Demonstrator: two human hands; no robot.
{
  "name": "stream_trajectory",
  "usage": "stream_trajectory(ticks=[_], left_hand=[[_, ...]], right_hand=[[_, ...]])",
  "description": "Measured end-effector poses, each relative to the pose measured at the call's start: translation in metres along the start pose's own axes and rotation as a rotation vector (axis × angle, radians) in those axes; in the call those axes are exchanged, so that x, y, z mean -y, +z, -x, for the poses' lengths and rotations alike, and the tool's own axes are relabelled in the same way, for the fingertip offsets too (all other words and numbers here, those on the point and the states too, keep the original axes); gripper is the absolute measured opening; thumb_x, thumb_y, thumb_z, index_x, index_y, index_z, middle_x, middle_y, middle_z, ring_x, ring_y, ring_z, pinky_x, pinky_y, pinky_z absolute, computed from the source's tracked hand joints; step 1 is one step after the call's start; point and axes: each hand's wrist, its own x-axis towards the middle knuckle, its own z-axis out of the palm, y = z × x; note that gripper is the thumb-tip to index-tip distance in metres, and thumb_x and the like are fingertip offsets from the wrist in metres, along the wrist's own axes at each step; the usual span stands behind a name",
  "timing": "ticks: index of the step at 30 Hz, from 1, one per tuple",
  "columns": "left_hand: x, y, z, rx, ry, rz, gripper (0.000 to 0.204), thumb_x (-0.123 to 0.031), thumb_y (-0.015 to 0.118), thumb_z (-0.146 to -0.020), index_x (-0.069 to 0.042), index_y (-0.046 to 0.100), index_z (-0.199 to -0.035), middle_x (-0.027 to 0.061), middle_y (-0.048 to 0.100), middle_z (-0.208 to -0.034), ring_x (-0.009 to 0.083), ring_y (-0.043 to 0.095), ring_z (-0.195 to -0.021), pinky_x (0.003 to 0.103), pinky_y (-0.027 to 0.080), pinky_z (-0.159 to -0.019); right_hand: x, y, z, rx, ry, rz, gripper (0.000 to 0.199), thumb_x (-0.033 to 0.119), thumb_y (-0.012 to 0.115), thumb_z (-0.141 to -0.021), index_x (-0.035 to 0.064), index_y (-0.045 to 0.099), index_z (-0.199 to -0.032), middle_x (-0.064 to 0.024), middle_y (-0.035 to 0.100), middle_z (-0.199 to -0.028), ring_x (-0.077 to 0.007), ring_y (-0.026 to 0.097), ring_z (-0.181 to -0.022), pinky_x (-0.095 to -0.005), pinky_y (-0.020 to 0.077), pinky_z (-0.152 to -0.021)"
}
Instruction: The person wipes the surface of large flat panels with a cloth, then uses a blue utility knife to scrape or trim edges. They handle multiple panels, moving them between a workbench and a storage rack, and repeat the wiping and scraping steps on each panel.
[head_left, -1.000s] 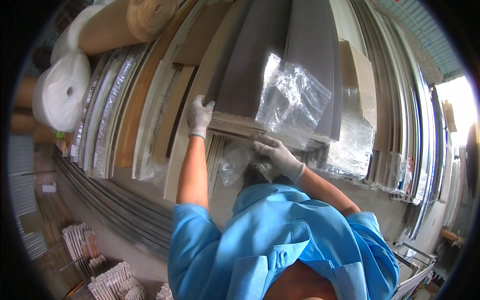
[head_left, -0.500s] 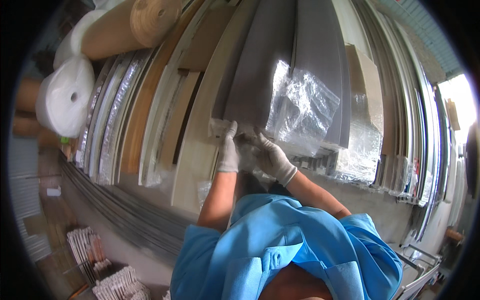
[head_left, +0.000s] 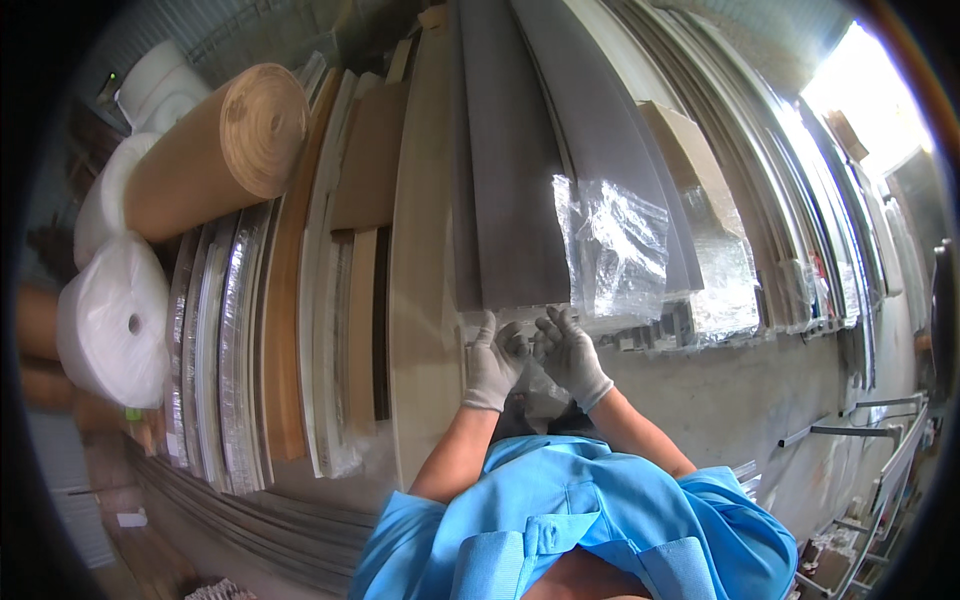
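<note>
Grey panel lies atop a stack, its end at the near edge; left hand and right hand there, fingers curled, grip untellable; loose plastic film beside them might cause a slip.

Two long dark boards, lying side by side, one with shiny film on its end.
From where I stand, the dark grey board is smooth and flat, its length running away from me, its near end cut straight, with something pale under the edge. To its right lies the second grey board, of similar colour. Clear plastic film, wrinkled and very bright, covers its near end; how the film is fastened, I cannot see well.
</note>
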Motion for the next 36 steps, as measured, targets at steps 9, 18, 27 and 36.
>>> stream_trajectory(ticks=[9,18,27,36], left_hand=[[-0.003,0.003,0.005,0.223,-0.007,0.080,0.042,-0.043,0.060,-0.102,-0.002,0.060,-0.115,0.0132,0.068,-0.083,0.0240,0.064,-0.069,0.038,0.056,-0.062],[-0.013,-0.008,-0.004,0.221,-0.099,0.088,0.041,-0.042,0.058,-0.103,-0.002,0.062,-0.112,0.0150,0.072,-0.086,0.0312,0.069,-0.074,0.040,0.059,-0.066],[-0.014,-0.004,-0.001,0.238,-0.102,0.119,0.032,-0.036,0.061,-0.102,-0.005,0.065,-0.110,0.0099,0.069,-0.084,0.0254,0.064,-0.072,0.040,0.054,-0.069],[-0.062,-0.024,0.021,0.231,0.172,-0.319,0.031,-0.031,0.068,-0.096,-0.009,0.067,-0.118,0.0034,0.068,-0.080,0.0178,0.063,-0.078,0.035,0.050,-0.076]], right_hand=[[-0.004,-0.002,-0.005,0.096,-0.130,-0.051,0.023,0.035,0.059,-0.104,0.0159,0.064,-0.116,-0.0063,0.068,-0.110,-0.0198,0.065,-0.091,-0.0341,0.0545,-0.082],[-0.016,-0.003,-0.010,0.107,-0.146,-0.005,0.030,0.038,0.056,-0.105,0.0165,0.057,-0.126,-0.0055,0.066,-0.110,-0.0200,0.066,-0.091,-0.0345,0.0551,-0.080],[-0.001,0.003,-0.017,0.063,-0.187,-0.012,0.026,0.033,0.056,-0.106,0.0078,0.059,-0.115,-0.0086,0.068,-0.103,-0.0233,0.065,-0.095,-0.0331,0.0562,-0.085],[-0.021,0.017,-0.023,0.298,-0.037,-0.161,0.027,0.036,0.057,-0.105,0.0094,0.064,-0.107,-0.0046,0.070,-0.086,-0.0245,0.068,-0.090,-0.0383,0.0556,-0.088]])
